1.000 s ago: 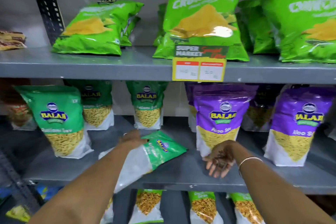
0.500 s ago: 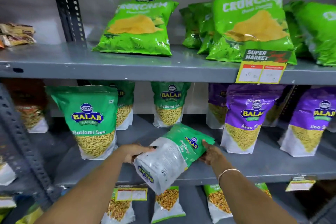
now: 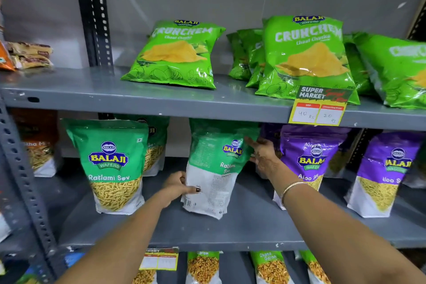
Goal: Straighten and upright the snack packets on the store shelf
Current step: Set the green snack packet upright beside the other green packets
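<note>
A green and white Ratlami Sev packet [image 3: 214, 168] stands almost upright on the middle shelf [image 3: 230, 230], twisted so its back and side face me. My left hand [image 3: 177, 188] grips its lower left edge, thumb on the white panel. My right hand [image 3: 262, 157] presses flat with spread fingers against its upper right side. Another Ratlami Sev packet [image 3: 113, 163] stands upright to the left. Purple Aloo Sev packets [image 3: 311, 159] stand to the right, just behind my right hand.
Green Crunchem chip bags [image 3: 177, 55] lean back on the top shelf, above a yellow price tag [image 3: 319, 108]. A perforated grey upright [image 3: 20, 175] runs down the left. More packets [image 3: 202, 267] stand on the shelf below.
The Ratlami Sev packet went from lying flat on the shelf to lifted and tilted, and now stands nearly upright. Both hands closed in on it. My view shifted left.
</note>
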The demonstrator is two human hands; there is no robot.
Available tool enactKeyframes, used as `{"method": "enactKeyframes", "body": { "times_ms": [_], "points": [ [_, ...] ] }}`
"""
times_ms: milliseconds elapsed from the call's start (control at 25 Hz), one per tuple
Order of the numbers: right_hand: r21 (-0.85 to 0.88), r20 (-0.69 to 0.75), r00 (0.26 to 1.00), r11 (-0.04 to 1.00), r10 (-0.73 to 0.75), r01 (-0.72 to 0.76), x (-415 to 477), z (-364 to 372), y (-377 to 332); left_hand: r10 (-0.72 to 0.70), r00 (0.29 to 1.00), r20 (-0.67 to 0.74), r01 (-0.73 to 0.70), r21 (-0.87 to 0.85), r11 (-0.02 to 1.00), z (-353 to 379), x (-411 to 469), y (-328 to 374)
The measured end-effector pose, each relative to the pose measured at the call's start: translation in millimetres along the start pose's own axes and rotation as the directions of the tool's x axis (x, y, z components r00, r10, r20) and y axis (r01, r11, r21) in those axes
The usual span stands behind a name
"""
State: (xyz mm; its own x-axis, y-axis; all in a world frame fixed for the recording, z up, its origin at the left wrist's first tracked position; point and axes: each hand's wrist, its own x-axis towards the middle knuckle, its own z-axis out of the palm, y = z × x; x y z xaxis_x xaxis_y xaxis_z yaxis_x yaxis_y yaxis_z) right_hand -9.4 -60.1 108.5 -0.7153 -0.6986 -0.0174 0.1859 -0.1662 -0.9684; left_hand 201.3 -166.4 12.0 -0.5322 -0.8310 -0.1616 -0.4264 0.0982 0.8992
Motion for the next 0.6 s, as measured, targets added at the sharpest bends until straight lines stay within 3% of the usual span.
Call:
{"method": "enactKeyframes", "body": {
  "times_ms": [160,320,400,480,520,600],
  "points": [
    [-0.113,0.111,0.991,0.990,-0.077,0.089,8,9,5,0.009,0.981,-0.194,-0.013,-0.018,1.000,21,12,-10],
    [-0.131,0.124,0.987,0.984,-0.104,0.121,15,13,18,-0.031,0.970,-0.240,0.014,-0.072,0.997,33,16,-25],
    [-0.164,0.208,0.973,0.978,-0.096,0.132,11,14,24,-0.068,0.973,-0.222,0.050,-0.089,0.995,32,17,-26],
    [-0.271,0.391,0.920,0.958,0.020,0.095,6,9,40,-0.084,0.982,-0.170,0.072,-0.078,0.994,31,16,-26],
    [-0.387,0.433,0.890,0.921,0.144,0.039,4,5,51,-0.090,0.987,-0.135,0.080,-0.076,0.994,30,15,-26],
    [-0.650,0.371,0.837,0.756,0.402,-0.075,-5,0,71,-0.099,0.994,-0.043,0.096,-0.074,0.993,28,10,-21]
  ]
}}
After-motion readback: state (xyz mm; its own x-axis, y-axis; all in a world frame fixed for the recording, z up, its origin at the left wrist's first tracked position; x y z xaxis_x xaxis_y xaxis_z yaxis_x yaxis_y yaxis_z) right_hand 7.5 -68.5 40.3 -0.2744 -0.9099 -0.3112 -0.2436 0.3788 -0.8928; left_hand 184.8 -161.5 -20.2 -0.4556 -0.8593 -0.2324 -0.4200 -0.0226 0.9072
